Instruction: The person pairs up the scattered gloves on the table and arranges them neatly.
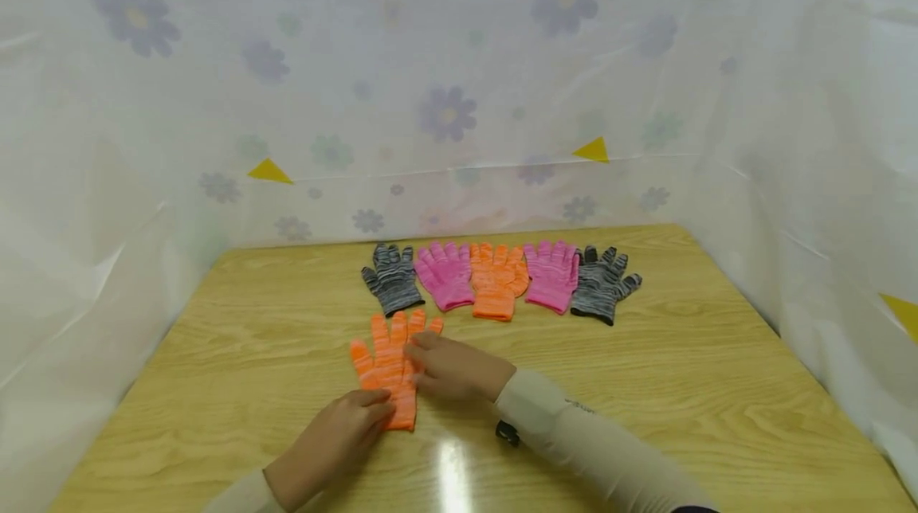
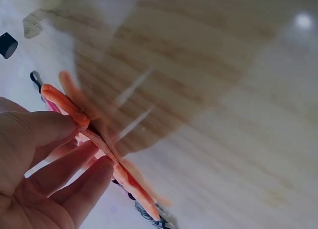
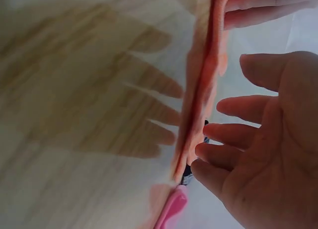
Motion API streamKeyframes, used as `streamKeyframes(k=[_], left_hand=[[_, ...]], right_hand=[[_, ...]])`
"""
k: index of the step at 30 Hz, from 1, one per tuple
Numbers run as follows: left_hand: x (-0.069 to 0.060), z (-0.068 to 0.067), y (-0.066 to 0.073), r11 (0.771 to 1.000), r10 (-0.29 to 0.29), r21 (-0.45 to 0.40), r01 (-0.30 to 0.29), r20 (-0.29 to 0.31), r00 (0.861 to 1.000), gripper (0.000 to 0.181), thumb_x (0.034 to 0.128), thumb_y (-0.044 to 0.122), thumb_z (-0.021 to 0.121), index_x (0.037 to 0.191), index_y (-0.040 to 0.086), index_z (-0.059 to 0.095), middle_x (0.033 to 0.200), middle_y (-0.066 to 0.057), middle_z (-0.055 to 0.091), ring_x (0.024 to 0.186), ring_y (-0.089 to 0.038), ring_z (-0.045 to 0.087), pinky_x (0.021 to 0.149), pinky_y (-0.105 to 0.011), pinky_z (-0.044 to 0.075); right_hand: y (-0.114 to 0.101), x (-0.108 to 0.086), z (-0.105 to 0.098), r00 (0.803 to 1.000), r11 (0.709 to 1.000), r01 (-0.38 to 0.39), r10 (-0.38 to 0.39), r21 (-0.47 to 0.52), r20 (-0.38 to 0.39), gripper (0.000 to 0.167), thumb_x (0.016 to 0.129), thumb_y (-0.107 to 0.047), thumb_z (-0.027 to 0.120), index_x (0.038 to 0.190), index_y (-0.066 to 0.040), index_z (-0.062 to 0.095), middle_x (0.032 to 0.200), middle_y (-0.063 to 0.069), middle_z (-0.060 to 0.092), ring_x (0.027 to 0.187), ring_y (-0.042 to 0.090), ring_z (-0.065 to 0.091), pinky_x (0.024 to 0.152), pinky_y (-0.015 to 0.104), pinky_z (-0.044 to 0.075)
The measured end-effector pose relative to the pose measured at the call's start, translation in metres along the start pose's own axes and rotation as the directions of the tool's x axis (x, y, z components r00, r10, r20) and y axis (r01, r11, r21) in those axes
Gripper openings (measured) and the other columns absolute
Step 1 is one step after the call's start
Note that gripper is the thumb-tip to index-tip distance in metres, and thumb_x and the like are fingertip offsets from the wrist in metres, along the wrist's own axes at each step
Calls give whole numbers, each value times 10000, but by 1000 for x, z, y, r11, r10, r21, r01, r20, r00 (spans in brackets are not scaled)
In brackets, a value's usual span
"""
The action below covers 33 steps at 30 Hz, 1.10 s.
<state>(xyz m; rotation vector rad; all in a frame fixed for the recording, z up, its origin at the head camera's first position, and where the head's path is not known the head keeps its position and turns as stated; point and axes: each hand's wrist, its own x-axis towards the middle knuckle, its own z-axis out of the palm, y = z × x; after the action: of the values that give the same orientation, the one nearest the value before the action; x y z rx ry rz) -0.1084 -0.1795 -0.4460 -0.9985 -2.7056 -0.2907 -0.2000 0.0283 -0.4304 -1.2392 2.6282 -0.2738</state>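
An orange knit glove (image 1: 387,366) lies flat on the wooden table, fingers pointing away from the person. My left hand (image 1: 340,429) touches its cuff end. In the left wrist view, the thumb and relaxed fingertips of that hand rest on the orange fabric (image 2: 102,144). Over the glove's right side is my right hand (image 1: 459,367), hiding part of its fingers. The right wrist view shows the right hand's fingers (image 3: 231,134) extended and spread beside the glove (image 3: 203,85), with nothing gripped. Whether they touch it is hard to tell.
Along the table's back edge lies a row of gloves: a grey one (image 1: 393,280), a pink one (image 1: 446,278), an orange one (image 1: 495,290), another pink one (image 1: 551,278) and another grey one (image 1: 601,290). Behind them hangs a flowered white sheet (image 1: 402,99).
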Motion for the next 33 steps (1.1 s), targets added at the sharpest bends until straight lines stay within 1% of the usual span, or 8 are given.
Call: streamKeyframes(k=[4,7,11,15,17,27,30,33], left_hand=[[-2,-1,0,1000,-9,-5,9,10,1000,187,850,102,706,1034,85,733,1074,-112,696,931,-251,670,759,-369,575],[-3,-2,-1,1000,6,-3,-6,-3,1000,200,837,97,717,1035,88,739,1064,-106,697,926,-248,668,763,-363,573],[-3,0,-5,998,60,14,-59,-40,997,227,795,64,745,1021,84,743,1040,-103,696,911,-237,659,767,-353,570],[-3,2,-8,992,125,44,-121,-85,989,251,731,55,791,976,96,746,1001,-86,693,882,-217,646,730,-328,570],[-3,3,-9,990,139,50,-135,-97,985,249,716,62,800,955,107,746,990,-75,691,876,-212,643,706,-317,571],[-1,-1,-8,995,92,33,-92,-4,996,238,789,64,737,1017,129,748,1050,-70,689,931,-226,644,748,-324,570],[-1,0,-9,994,106,40,-105,-23,994,238,780,65,745,1008,130,750,1035,-66,688,912,-223,645,736,-311,569],[-2,2,-9,991,127,56,-124,-55,990,243,754,56,761,989,119,753,1010,-65,689,880,-213,646,720,-298,568]], right_hand=[[0,5,4,999,1000,-20,19,24,49,581,1018,-392,411,1496,-74,316,1558,139,248,1445,280,206,1179,354,196],[3,7,5,997,998,-42,39,39,64,625,1018,-426,389,1508,-59,267,1574,134,189,1453,271,168,1184,362,174],[9,10,3,995,996,-66,62,55,75,660,1014,-451,376,1522,-62,211,1590,112,125,1462,259,120,1189,386,161],[14,15,0,990,992,-111,105,59,96,671,1015,-456,365,1536,-89,154,1601,82,82,1469,243,76,1193,405,138],[17,18,-1,988,990,-127,122,54,98,672,1016,-454,364,1538,-94,143,1603,75,78,1471,238,68,1195,403,131],[22,27,-6,984,990,-140,137,25,110,681,1009,-427,408,1533,-74,154,1602,82,74,1474,230,63,1196,372,131],[18,27,-6,989,991,-125,121,40,82,675,1001,-381,462,1529,-66,182,1599,95,106,1472,231,84,1194,366,143],[11,28,-7,995,995,-73,69,61,70,661,998,-326,491,1529,-72,191,1597,100,122,1470,223,97,1191,364,153]])
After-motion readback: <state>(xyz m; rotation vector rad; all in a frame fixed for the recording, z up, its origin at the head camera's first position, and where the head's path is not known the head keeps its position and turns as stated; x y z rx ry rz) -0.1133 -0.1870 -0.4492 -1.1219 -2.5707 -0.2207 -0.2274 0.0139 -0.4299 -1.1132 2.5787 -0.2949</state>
